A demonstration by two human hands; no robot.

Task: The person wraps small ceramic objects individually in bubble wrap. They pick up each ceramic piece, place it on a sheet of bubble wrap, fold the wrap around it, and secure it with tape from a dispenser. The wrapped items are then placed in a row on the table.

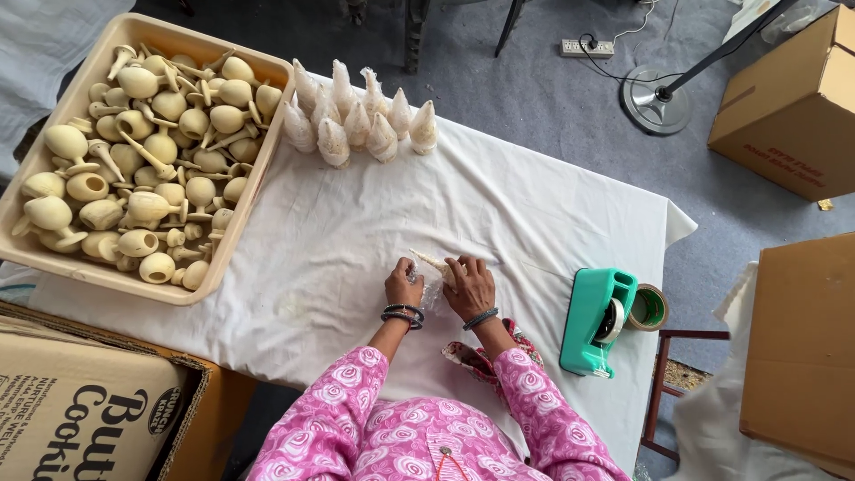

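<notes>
While both my hands meet at the middle of the white cloth-covered table (pixel 499 205), my left hand (pixel 403 287) pinches clear plastic wrap (pixel 431 292) and my right hand (pixel 469 287) clasps the pale wooden goblet-shaped piece (pixel 434 263), its long axis slanting up-left, nearer my right.

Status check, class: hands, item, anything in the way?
Left hand and right hand both shut on a cream piece in clear wrap. Tape dispenser off right, nothing obstructing.

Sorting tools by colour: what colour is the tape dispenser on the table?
The tape dispenser is teal green, seen in the head view.
</notes>
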